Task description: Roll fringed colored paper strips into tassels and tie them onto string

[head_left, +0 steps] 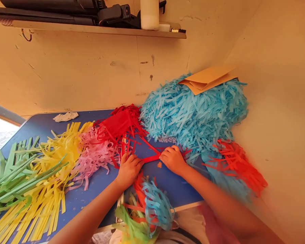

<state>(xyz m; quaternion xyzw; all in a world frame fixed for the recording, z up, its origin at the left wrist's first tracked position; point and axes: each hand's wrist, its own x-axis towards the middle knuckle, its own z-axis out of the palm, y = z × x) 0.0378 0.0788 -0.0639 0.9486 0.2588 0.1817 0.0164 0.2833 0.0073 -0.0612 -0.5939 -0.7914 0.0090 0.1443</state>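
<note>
A narrow red tissue-paper strip (pixel 151 158) with fringed ends stretches between my two hands, low over the blue table (pixel 185 189). My left hand (pixel 129 169) is closed on its left end, and my right hand (pixel 174 160) pinches the right end. Loose red fringe pokes out around both hands. Just behind them lies a pile of red fringed paper (pixel 119 122). Pink fringed paper (pixel 98 150) is left of my left hand. Below the hands, at the table's front edge, hangs a bunch of blue, red and green fringe (pixel 156 205).
Yellow (pixel 63 149) and green fringed strips (pixel 12 179) cover the table's left side. A large light-blue fringed heap (pixel 193 115) stands back right, topped by folded orange paper (pixel 208 79). Orange-red fringe (pixel 241 166) lies right. A shelf (pixel 104 29) is on the wall above.
</note>
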